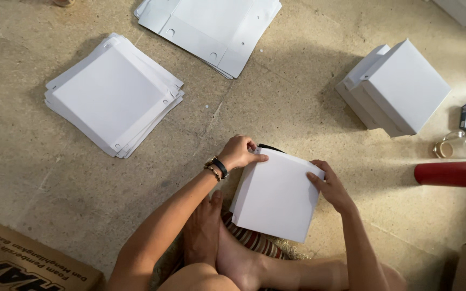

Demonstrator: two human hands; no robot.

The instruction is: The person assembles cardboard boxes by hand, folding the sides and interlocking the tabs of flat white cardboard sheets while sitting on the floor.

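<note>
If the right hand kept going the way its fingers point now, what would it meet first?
The right hand points up-left across the white box it holds. Past the box's top edge it would likely meet the left hand gripping the far corner, though depth is hard to judge.

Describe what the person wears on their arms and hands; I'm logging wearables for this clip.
Both arms are bare, with no sleeves or gloves. The left wrist carries a black band and a beaded gold-coloured bracelet beside it. The right hand and its wrist show nothing worn; no rings are visible.
</note>
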